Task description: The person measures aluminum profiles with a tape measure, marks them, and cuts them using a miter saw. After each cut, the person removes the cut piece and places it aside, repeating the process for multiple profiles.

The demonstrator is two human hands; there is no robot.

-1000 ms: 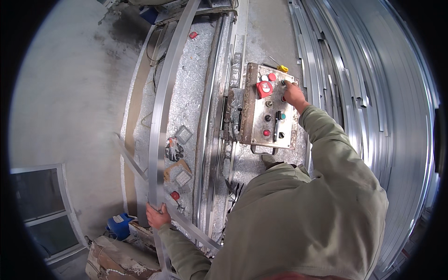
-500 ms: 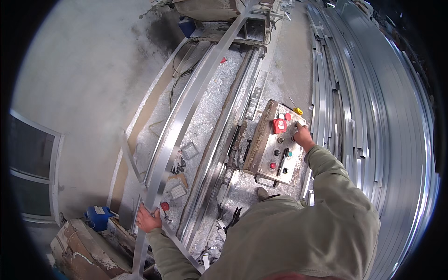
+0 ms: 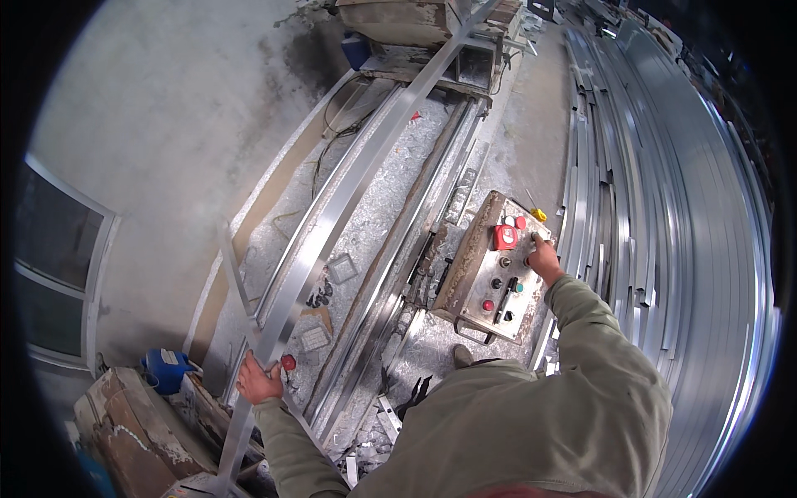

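A long silvery metal profile (image 3: 339,198) runs from the far machine down to the near left. My left hand (image 3: 260,380) lies over its near part, fingers bent across it and thumb toward the right. On the right, my right hand (image 3: 545,260) is at a worn control box (image 3: 469,264). Its index finger touches a control at the upper right of the panel, and the thumb is apart from it, near another knob. The box carries several buttons and knobs, a red tape measure (image 3: 505,237), and a dark, slim pen-like object (image 3: 505,302).
Stacked metal profiles (image 3: 618,174) fill the right side. A yellow-handled tool (image 3: 539,214) lies at the box's far edge. Rails (image 3: 390,249) run along the middle over scrap-strewn floor. A blue jug (image 3: 168,370) and a worn machine housing (image 3: 133,423) stand near left; another machine (image 3: 398,21) stands far.
The whole view has shifted slightly, with the control box appearing lower and further right. Both hands keep their places on the profile and at the panel.
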